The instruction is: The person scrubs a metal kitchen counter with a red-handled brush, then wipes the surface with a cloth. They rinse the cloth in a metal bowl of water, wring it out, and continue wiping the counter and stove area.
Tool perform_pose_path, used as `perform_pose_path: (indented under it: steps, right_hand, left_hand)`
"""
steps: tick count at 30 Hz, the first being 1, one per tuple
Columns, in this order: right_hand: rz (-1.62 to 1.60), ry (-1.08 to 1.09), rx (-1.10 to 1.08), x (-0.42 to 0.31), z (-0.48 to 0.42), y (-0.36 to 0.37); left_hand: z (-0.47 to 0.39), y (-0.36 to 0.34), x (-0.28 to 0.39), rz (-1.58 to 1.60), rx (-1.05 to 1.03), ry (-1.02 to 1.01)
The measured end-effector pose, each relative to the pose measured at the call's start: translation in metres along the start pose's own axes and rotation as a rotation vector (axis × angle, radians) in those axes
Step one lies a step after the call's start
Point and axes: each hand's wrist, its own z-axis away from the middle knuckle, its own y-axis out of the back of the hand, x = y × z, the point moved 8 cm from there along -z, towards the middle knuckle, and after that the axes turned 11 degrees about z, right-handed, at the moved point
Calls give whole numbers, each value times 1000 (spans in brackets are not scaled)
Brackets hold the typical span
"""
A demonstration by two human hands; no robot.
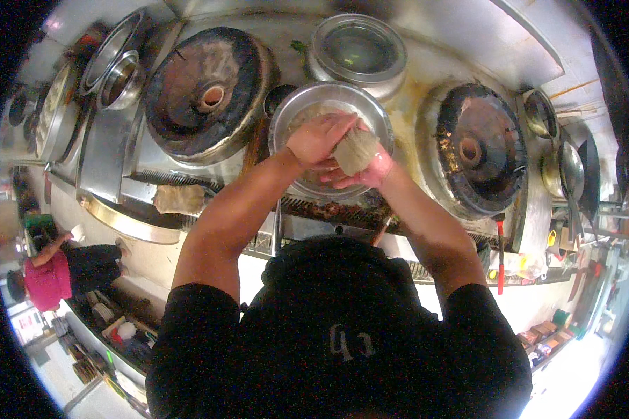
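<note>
A light brown folded cloth point(356, 152) is held between my two hands above a round steel basin point(279, 133). My left hand point(320, 139) reaches in from the left, its fingers along the cloth's upper left edge. The cloth lies across my right hand point(373, 170), whose fingers point left under it. Cloudy liquid shows in the basin around my hands, and its bottom is hidden. Behind this basin stands a second steel pot point(359, 50), with dark liquid and a few green bits in it.
Wok burners flank the basin, a large left one point(204, 97) and a right one point(474, 152). Another brown cloth point(181, 199) lies on the stove's front edge. A red-handled tool point(500, 256) hangs at the right front. At far left stands a person in a pink top point(47, 280).
</note>
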Motion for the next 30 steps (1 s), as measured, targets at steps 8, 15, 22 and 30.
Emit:
perform_pose_path:
  steps: [8, 15, 22, 30]
  right_hand:
    - [511, -77, 261, 21, -26, 70]
    - [1093, -102, 505, 14, -58, 142]
    - [2106, 43, 620, -31, -27, 60]
    - [347, -25, 421, -12, -13, 92]
  left_hand:
    - [-3, -27, -17, -84, -459, 101]
    - [5, -92, -52, -204, -717, 396]
    - [21, -106, -82, 93, -635, 557]
    - [-14, -3, -27, 132, 81, 384]
